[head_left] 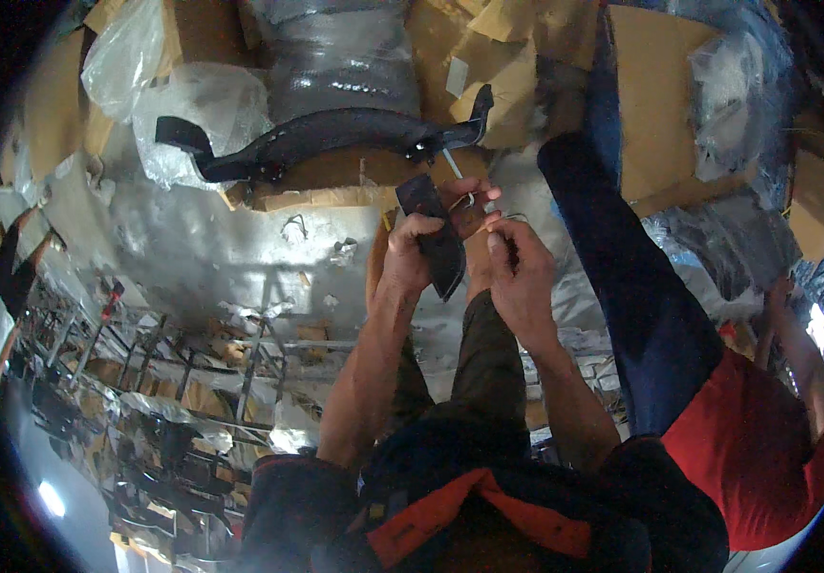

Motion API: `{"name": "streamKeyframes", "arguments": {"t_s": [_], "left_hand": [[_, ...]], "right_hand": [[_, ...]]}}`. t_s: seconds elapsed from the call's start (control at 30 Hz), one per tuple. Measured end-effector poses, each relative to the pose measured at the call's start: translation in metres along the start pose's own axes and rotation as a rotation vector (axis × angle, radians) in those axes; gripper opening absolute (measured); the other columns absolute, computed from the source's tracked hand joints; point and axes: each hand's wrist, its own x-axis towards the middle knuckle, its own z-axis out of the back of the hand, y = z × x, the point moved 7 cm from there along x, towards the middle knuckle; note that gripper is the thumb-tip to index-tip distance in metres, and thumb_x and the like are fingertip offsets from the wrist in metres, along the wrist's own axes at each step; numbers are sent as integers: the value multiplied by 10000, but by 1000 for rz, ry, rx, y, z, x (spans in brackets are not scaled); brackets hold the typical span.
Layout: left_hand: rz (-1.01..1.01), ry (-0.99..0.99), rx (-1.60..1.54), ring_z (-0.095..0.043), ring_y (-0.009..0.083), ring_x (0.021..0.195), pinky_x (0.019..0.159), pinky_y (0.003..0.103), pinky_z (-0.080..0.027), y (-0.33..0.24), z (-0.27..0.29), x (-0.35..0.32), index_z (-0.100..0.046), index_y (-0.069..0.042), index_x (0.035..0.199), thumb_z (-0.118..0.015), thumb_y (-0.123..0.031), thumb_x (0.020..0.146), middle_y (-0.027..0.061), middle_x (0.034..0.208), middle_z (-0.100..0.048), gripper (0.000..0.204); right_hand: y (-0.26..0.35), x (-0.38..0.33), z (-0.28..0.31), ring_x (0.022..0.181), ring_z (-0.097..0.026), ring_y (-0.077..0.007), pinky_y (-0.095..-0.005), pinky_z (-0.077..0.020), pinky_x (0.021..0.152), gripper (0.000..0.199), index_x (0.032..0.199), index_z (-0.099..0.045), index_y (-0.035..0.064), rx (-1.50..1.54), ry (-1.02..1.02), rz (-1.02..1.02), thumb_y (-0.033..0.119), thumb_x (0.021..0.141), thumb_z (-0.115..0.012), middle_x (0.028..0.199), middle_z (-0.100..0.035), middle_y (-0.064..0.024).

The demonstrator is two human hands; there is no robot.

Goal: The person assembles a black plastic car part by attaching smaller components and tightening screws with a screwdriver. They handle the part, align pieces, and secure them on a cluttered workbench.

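My left hand (410,253) is closed around a flat black piece (436,239) with a pointed lower end, its thumb lying across the front. Its other fingers come out from behind the piece, close to my right hand (524,272). The right thumb and forefinger are pinched together; a small pale bit shows at their tips, too small to name. Just beyond the fingers, a thin pale rod (453,164) slants up toward a long, curved black part (335,126) with upturned ends. That curved part lies across cardboard and plastic wrap.
Another person in a red top (751,449) and dark trousers is close on my right. Cardboard boxes (655,95) and clear plastic wrap (197,115) line the far side. A metal rack (182,368) with black parts stands at the left, beside the grey floor (335,286).
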Motion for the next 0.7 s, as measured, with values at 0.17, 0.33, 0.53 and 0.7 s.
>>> {"name": "streamKeyframes", "arguments": {"t_s": [0.17, 0.33, 0.53, 0.7], "left_hand": [[59, 12, -80, -433, 389, 1396, 1172, 482, -330, 10, -18, 11, -535, 53, 1376, -581, -370, 733, 214, 1435, -522, 771], [34, 8, -103, -405, 394, 1414, 1129, 453, -372, 7, -27, 18, -518, 39, 1407, -576, -435, 776, 193, 1464, -497, 791], [94, 62, -129, -545, 320, 1266, 978, 383, -475, -4, -29, 18, -554, 44, 1360, -547, -456, 753, 257, 1387, -545, 786], [128, 10, -117, -659, 308, 1027, 871, 388, -529, -8, -28, 21, -616, 58, 1274, -602, -447, 785, 234, 1196, -648, 703]], "right_hand": [[12, 10, 0, 879, -692, -312, -373, -540, 737, 219, 1105, -631, 18, -28, -13, 29, -13, 890, -654, 1002, -667, -162], [29, 12, -1, 878, -687, -336, -391, -540, 733, 333, 1114, -623, 27, -48, -51, 112, -89, 810, -692, 1023, -662, -160], [46, 17, 0, 928, -668, -374, -425, -537, 756, 420, 1169, -600, 34, -45, -42, 144, -99, 781, -692, 1021, -645, -174], [42, 14, 1, 1008, -623, -401, -463, -518, 820, 416, 1187, -583, 33, 112, 11, 32, -73, 794, -671, 1041, -624, -194]]}}
